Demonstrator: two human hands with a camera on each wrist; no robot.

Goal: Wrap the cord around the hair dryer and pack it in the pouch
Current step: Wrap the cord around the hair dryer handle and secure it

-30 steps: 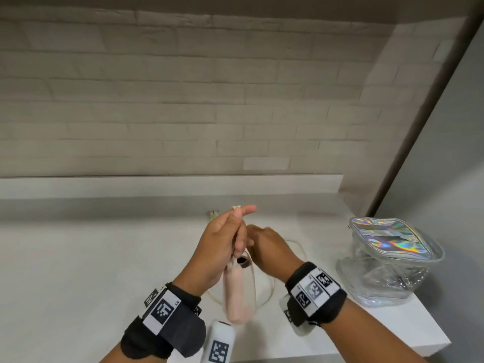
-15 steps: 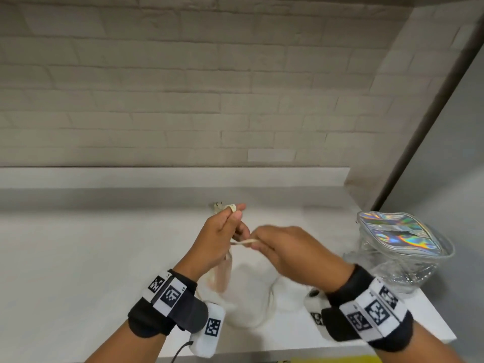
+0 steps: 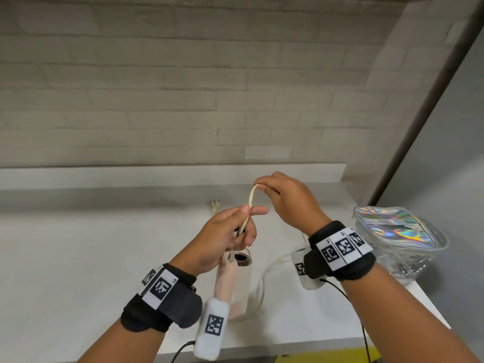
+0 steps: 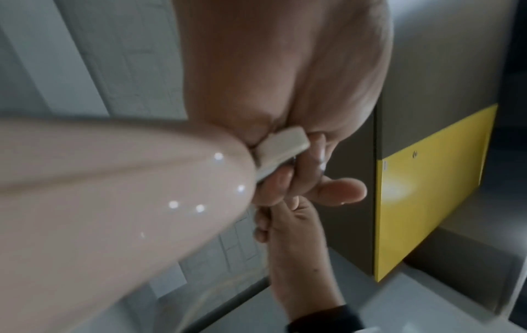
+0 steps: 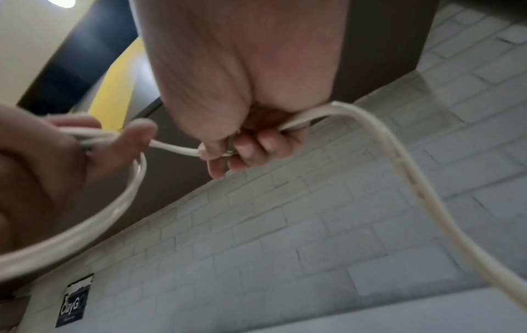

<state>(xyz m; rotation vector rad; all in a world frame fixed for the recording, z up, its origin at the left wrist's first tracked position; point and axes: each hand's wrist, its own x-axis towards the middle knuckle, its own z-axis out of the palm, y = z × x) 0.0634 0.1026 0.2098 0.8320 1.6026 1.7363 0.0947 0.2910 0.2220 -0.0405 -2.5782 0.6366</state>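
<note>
A pale pink hair dryer hangs upright over the white counter, its handle top gripped by my left hand together with loops of the cream cord. In the left wrist view the pink dryer body fills the left side. My right hand, above and to the right of the left one, pinches the cord and holds it taut upward. From there more cord trails down to the counter. The plug lies behind my hands. A clear pouch with an iridescent top stands at the right.
A pale brick wall runs behind the counter, with a low ledge at its foot. A grey side panel closes the right end just past the pouch. The counter's front edge is near my forearms, with something yellow below it.
My right hand has drawn the cord from beside the left hand up and to the right. The left hand keeps hold of the dryer, which has shifted slightly.
</note>
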